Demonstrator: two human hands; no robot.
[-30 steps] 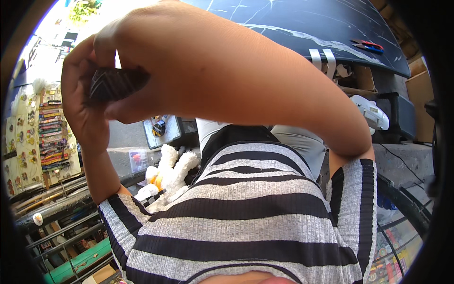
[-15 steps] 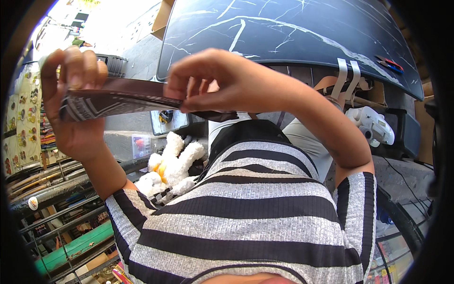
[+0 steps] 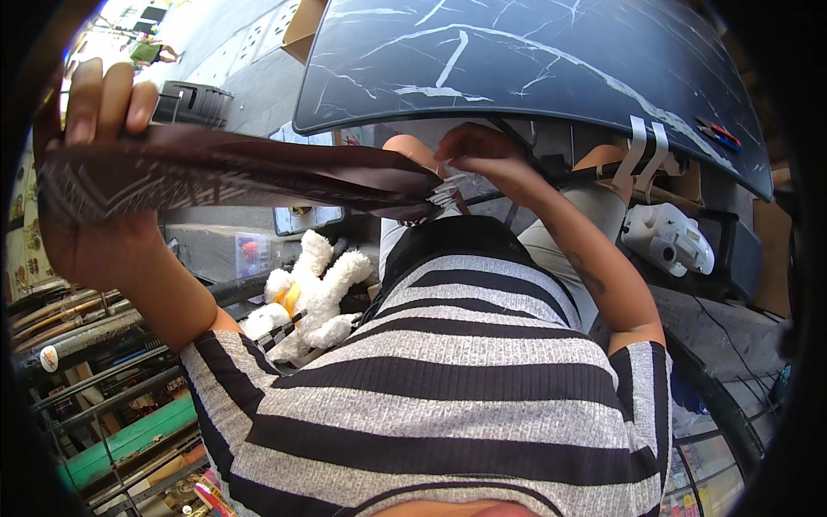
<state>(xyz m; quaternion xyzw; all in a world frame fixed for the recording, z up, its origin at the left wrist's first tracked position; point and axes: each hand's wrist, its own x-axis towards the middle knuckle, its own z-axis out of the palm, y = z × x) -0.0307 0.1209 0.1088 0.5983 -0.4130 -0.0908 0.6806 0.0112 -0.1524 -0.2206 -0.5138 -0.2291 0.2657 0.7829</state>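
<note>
Pinching a dark brown band [image 3: 284,177] at one end, your left hand [image 3: 103,239] points its length rightward. Its far tip lies near your right hand [image 3: 484,150], fingers loosely parted.

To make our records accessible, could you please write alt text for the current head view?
A person's left hand holds one end of a dark brown patterned strip, the right hand near its other end. Beyond is a dark marbled tabletop; a white plush toy lies nearer.

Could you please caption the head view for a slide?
Left hand holds a brown patterned strip, right hand near its other end.
</note>
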